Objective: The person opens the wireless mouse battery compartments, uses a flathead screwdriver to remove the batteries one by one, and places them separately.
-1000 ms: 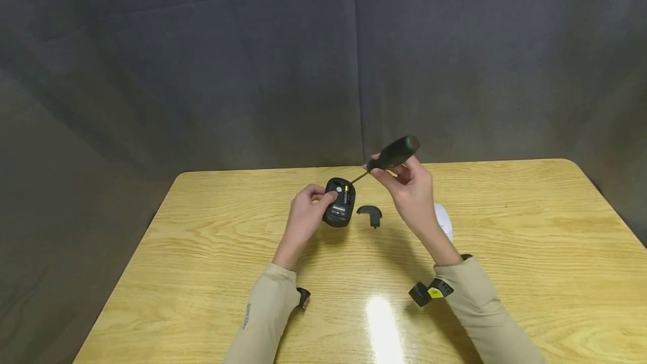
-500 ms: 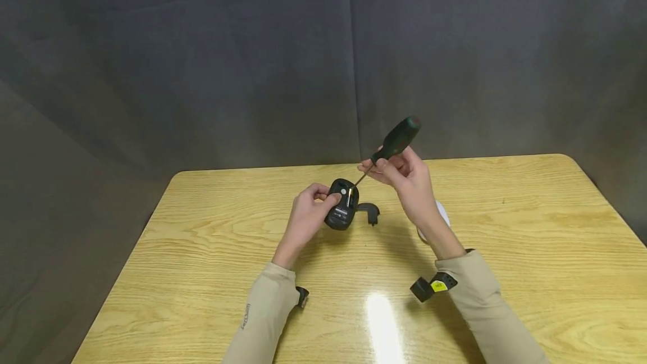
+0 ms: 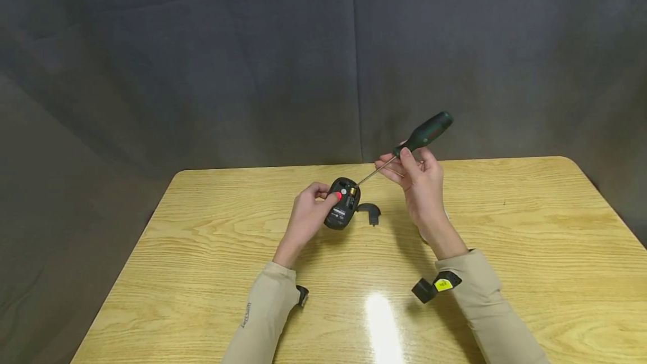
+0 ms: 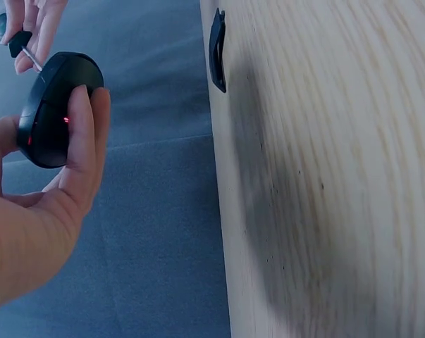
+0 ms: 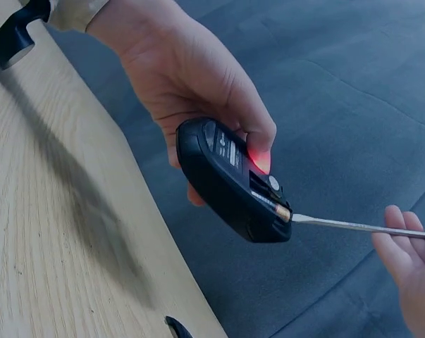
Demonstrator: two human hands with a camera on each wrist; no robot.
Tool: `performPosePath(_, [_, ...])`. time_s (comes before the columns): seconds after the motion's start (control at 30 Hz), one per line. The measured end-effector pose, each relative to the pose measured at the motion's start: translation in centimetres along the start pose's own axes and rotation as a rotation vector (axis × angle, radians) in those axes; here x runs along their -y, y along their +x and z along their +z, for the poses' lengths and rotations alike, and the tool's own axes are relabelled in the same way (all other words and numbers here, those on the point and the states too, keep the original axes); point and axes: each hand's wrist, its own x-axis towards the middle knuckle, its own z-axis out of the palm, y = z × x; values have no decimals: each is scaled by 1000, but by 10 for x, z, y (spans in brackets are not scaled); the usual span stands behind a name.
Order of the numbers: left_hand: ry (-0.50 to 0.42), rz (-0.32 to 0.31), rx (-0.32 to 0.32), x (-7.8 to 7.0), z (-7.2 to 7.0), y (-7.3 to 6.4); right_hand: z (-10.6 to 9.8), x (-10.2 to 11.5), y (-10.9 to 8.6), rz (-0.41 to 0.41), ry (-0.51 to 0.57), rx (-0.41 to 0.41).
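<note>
My left hand (image 3: 309,215) grips a black computer mouse (image 3: 336,218) above the table, underside toward me, thumb across its sensor, which glows red on the thumb. A battery (image 5: 283,211) with a copper-coloured end sits in the mouse's uncovered compartment. My right hand (image 3: 423,192) holds a screwdriver (image 3: 429,131) with a dark green handle between thumb and fingers. Its flat tip (image 5: 297,218) is at the copper-coloured end of the battery, at the compartment's edge. The left wrist view shows the mouse's top side (image 4: 57,105) and the shaft coming in behind it.
A black curved cover (image 3: 371,212) lies on the wooden table (image 3: 212,251) just right of the mouse. Some white object is mostly hidden behind my right wrist. Dark cloth (image 3: 253,72) hangs behind the table's far edge.
My right hand has moved right, and the screwdriver now leans lower, its handle farther right. The battery's copper end appears raised at the compartment edge. The left hand keeps its hold on the mouse.
</note>
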Motion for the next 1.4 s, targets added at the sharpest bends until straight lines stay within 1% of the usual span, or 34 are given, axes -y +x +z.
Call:
performPosePath(0.27, [60,1,-20,1,2,-1,3,0,1,33,45,-59])
performPosePath(0.43, [99,2,-15,3,2,-1,3,-1,1,62,43,-87])
performPosePath(0.63, [109,5,-8,3,3,-1,-1,3,1,128,39,-93])
performPosePath(0.77, [134,20,-12,6,2,-1,-4,8,2,187,84,-93])
performPosePath(0.87, [130,21,-31,8,1,0,-4,10,2,212,96,-78])
performPosePath(1.0, [103,3,-46,7,-1,1,-4,10,3,215,89,-54])
performPosePath(1.2, [50,-50,-59,8,-1,3,-10,9,5,230,97,-57])
performPosePath(1.4, [21,-70,-52,7,-2,3,-15,14,8,255,81,-70])
